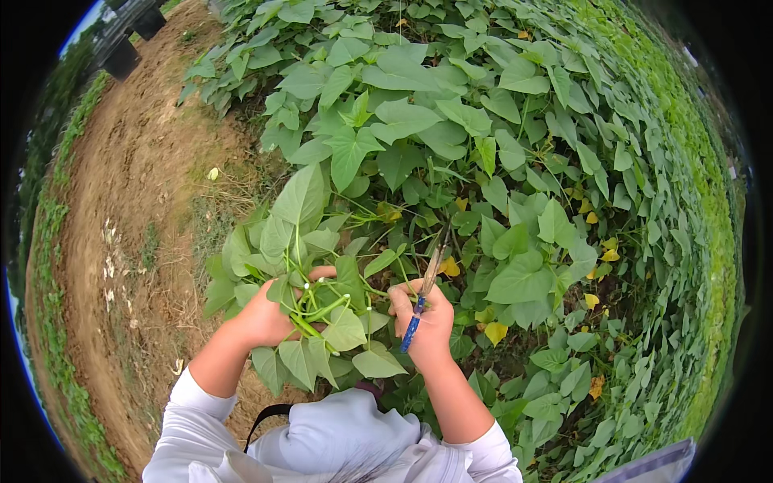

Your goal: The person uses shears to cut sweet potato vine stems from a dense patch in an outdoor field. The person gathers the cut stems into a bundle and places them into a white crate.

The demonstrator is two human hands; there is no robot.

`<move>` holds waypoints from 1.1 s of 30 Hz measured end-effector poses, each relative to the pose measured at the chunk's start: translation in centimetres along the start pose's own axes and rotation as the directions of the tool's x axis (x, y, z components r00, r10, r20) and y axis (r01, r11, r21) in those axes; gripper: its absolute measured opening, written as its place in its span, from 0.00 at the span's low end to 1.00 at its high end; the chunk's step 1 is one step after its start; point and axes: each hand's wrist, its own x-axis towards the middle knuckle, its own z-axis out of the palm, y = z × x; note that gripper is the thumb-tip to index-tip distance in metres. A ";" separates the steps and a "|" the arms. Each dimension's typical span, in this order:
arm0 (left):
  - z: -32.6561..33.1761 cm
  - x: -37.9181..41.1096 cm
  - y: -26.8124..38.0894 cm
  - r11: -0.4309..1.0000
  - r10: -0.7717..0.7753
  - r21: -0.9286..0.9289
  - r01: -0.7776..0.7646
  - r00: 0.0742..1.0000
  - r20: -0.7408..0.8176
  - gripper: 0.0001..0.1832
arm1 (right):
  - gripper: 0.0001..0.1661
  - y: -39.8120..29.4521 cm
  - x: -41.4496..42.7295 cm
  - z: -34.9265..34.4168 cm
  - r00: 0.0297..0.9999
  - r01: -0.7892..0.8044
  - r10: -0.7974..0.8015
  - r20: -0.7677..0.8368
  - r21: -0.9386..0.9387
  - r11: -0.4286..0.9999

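Observation:
My left hand is closed around a bunch of cut leafy vine stems, whose pale cut ends point up toward me; leaves hide part of its fingers. Just to the right, my right hand holds a pair of scissors or snips with a blue handle, its worn blades pointing away from me. The thumb and fingers of that hand also touch a thin green stem that runs toward the bunch. Whether the blades are apart cannot be told.
Dense heart-leaved vines, apparently sweet potato, spread ahead and to the right, with scattered yellow leaves low among them. A bare dirt path runs along the left. Dark containers stand at the far upper left.

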 end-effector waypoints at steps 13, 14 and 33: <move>-5.6 -2.1 0.9 0.963 0.004 0.268 0.008 0.999 -0.045 0.29 | 0.13 -3.0 2.1 0.0 0.970 -0.126 0.096 0.222 0.123 0.984; -6.9 -2.9 1.0 0.955 -0.029 0.282 0.095 0.973 -0.230 0.28 | 0.14 -3.3 3.4 -0.7 0.979 -0.147 0.139 0.148 0.041 0.988; 1.4 9.1 -6.9 0.859 0.084 0.475 -0.189 0.969 0.232 0.09 | 0.26 6.0 5.5 -1.8 0.803 -0.562 0.500 0.326 0.134 0.816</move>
